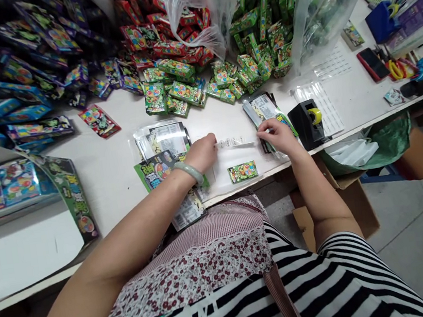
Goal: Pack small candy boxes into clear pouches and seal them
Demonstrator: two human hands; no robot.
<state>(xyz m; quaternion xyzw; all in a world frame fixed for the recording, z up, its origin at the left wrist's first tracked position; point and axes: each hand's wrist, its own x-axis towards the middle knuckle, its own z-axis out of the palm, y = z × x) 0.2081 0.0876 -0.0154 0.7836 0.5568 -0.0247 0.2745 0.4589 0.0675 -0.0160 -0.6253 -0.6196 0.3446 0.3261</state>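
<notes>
Head view, looking down on a long white table (95, 166): left hand (203, 153) curled almost shut, fingertips pinching one end of a thin clear strip of small round bubbles (235, 141), and right hand (277, 137) pinched almost shut on the other end, with the strip held out flat between the two, just above the table. Very light and thin by the look of it, soft and bendy, maybe slippery and easy to crease, so best taken by the two flat ends and not by the bubbles. Under the left wrist, a pale green bangle (189, 173) and a spread of flat printed packs in clear sleeves (161, 140); under the right hand, a small stack of packs (266, 115); just below the strip, one small green card (242, 172). Near the right hand, a black tape holder (306, 124) with a yellow roll (315, 115). Farther up, big heaps of red packs (159, 43) and green packs (181, 82), blue packs (11, 88) at the far left, and two clear plastic bags (326, 8) over the heaps, green packs inside the right one. Below the table edge, a brown cardboard box (358, 206) with a green bag (384, 143) and white stuff (354, 152) inside.
</notes>
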